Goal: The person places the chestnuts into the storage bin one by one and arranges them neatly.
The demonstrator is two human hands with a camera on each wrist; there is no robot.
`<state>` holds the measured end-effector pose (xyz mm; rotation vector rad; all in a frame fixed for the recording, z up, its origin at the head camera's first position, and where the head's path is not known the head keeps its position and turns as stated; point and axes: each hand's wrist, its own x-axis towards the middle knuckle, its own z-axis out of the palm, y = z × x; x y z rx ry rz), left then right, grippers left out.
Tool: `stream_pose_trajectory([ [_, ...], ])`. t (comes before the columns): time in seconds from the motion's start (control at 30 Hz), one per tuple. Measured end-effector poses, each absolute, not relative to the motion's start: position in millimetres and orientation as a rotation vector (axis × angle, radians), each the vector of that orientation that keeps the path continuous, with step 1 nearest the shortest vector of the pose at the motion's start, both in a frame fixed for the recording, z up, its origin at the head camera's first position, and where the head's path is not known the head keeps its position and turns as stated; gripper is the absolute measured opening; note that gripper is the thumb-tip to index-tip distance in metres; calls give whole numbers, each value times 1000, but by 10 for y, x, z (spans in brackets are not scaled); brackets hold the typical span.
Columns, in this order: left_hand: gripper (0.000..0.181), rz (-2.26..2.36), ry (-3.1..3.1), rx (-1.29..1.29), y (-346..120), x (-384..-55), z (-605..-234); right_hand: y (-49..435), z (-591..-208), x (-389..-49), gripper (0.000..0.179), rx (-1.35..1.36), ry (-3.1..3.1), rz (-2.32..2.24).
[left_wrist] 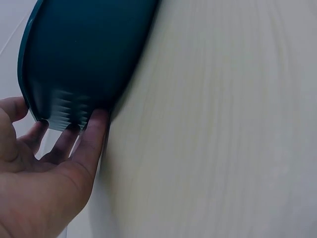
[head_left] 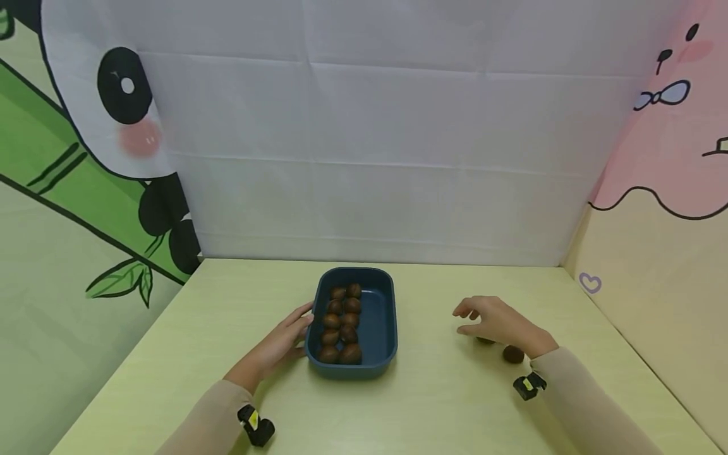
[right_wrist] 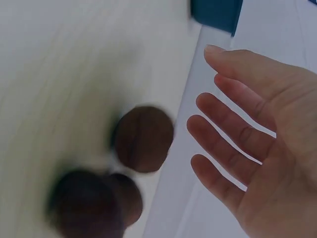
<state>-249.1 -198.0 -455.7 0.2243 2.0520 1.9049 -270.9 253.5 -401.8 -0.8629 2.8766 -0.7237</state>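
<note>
A dark blue tray (head_left: 378, 322) stands on the table, with brown chestnuts (head_left: 349, 333) in two columns along its left side. My left hand (head_left: 280, 344) touches the tray's left outer wall with its fingertips; the left wrist view shows this hand (left_wrist: 54, 183) against the tray's wall (left_wrist: 84, 59). Off to the right, my right hand (head_left: 495, 323) hovers with loosely bent fingers and holds nothing. Beneath it lie loose chestnuts (head_left: 514, 354), one partly hidden by the hand. In the right wrist view, three chestnuts (right_wrist: 144, 139) appear beside the hand (right_wrist: 267, 129).
The pale wooden table (head_left: 426, 404) reaches back to a white panel (head_left: 387, 126). Printed cartoon walls stand on the left (head_left: 57, 284) and right (head_left: 660, 284). Between the tray and my right hand there is a stretch of tabletop.
</note>
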Motion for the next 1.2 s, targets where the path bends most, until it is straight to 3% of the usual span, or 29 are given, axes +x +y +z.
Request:
stream_pose_trajectory([
  [0.43, 61, 1902, 2067, 210, -1966, -2470, -4521, 2988, -4277, -2672, 35, -796, 2882, -735],
  [1.2, 62, 1918, 2036, 237, -1970, -2452, -4495, 2734, -4076, -2668, 29, -902, 2844, -744],
])
